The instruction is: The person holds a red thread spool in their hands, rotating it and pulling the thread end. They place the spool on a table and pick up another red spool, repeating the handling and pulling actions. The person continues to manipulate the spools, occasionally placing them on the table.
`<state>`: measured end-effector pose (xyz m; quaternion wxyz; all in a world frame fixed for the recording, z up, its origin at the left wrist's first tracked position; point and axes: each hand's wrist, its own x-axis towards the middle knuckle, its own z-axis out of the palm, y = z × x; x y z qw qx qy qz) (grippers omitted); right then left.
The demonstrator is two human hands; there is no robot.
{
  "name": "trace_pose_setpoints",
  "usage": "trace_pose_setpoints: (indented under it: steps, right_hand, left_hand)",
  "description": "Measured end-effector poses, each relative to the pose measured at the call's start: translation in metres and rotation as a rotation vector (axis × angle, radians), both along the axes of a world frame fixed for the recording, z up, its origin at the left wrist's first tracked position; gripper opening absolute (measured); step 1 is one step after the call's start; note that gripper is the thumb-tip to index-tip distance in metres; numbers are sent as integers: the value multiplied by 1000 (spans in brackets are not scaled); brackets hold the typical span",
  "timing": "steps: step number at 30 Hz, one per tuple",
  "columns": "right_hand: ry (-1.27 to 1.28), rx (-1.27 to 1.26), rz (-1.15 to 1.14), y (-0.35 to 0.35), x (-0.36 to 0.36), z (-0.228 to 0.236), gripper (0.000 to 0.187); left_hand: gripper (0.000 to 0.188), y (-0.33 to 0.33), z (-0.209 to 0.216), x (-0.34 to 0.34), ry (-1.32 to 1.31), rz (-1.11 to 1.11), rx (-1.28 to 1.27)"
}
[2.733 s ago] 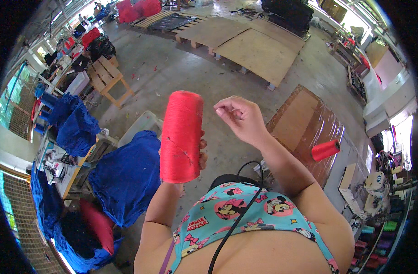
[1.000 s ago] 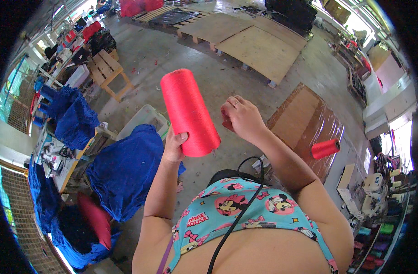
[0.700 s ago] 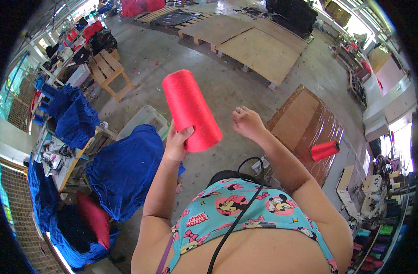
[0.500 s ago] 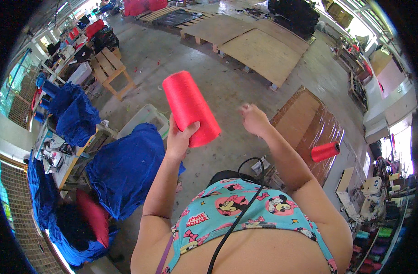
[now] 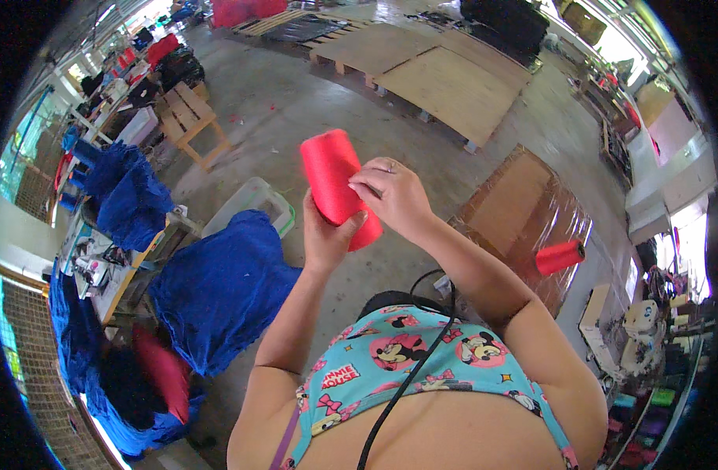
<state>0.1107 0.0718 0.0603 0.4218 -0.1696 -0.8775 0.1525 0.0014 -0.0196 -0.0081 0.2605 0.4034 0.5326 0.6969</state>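
A large cone of bright red thread [image 5: 328, 166] is tilted in front of me, its top leaning to the left. My left hand [image 5: 325, 239] is wrapped round its lower part, with the thumb across the near face. My right hand [image 5: 397, 196] is at the cone's right side, fingertips pinched together against or just in front of the thread. Whatever is in that pinch is too small to make out. Lower on the right, a second red thread cone [image 5: 556, 258] lies on its side on a brown, plastic-wrapped cardboard sheet [image 5: 506, 200].
Blue fabric [image 5: 218, 290] is heaped at my left, beside a clear plastic bin [image 5: 259, 197]. Beyond stands a small wooden bench [image 5: 188, 117]. Low plywood-topped pallets [image 5: 453, 90] lie ahead. A sewing machine [image 5: 640, 319] is at the right. A black cable [image 5: 406, 376] hangs across my chest.
My right hand has moved left, from apart in the air to the cone's side. The cone in my left hand has shifted slightly to the right and stands a little more upright.
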Motion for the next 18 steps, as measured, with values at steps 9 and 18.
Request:
trace_pose_setpoints:
  steps: [9, 18]
  right_hand:
    - [-202, -15, -120, 13, 11, -13, 9]
    - [-286, -519, -91, 50, 49, -45, 20]
  left_hand:
    - [70, -5, 0, 1, -238, -62, -93]
    - [54, -20, 15, -30, -663, -165, -81]
